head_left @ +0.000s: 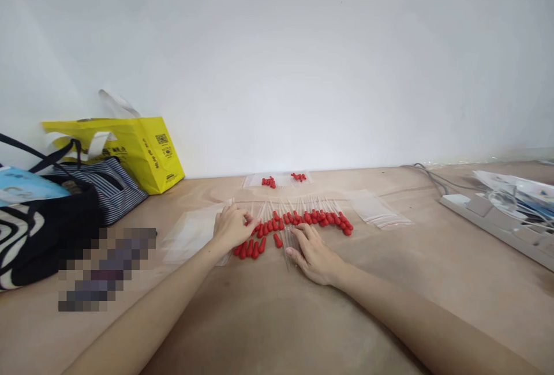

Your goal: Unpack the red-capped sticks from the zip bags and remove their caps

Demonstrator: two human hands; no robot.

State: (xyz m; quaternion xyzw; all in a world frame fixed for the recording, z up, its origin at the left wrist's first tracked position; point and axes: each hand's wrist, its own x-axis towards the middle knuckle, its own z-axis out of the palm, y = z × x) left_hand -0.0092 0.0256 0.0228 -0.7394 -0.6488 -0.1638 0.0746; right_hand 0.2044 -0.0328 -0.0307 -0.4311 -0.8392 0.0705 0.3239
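Observation:
A row of clear glass droppers with red rubber bulbs (322, 218) lies across the brown table (268, 317). My left hand (232, 226) rests on the left end of the row, fingers curled and pinching at a dropper near the red bulbs (251, 248). My right hand (314, 254) lies flat on the table just in front of the row, fingers stretched out over the glass stems. Clear plastic sleeves lie at both ends: one by my left hand (190, 237), one at the right (374, 209). Two small bags with red bulbs (281, 179) sit by the wall.
A yellow shopping bag (138, 150), a striped bag (106, 187) and a black-and-white bag (30, 236) stand at the left. A white power strip (497, 222) with cables and plastic packaging (519, 190) lies at the right. A white wall closes the back.

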